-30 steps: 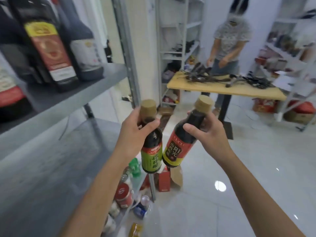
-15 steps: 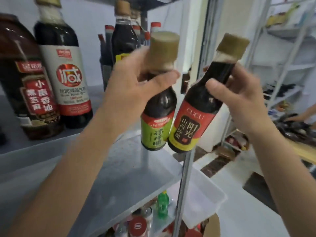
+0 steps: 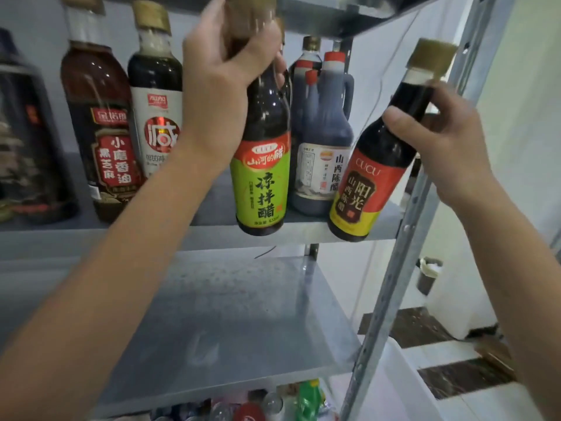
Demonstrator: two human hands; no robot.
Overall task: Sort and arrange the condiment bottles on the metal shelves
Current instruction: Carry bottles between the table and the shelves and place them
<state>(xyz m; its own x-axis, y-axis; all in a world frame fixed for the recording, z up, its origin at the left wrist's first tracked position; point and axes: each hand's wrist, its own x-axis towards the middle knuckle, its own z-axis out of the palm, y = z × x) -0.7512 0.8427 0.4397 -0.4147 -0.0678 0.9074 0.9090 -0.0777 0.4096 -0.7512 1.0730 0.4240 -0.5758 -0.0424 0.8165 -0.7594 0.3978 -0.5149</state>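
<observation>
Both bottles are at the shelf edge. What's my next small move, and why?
Probably set the green-label bottle down first: the left hand holds it upright by the neck, base at the shelf lip, left of the handled jug. The right hand's red-label bottle is tilted.

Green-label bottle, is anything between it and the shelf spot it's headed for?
Partly. The green-label bottle, held in the left hand, hangs at the front edge of the shelf. The jug stands just behind it to the right; the strip left of the jug looks bare, though the arm hides some.
</observation>
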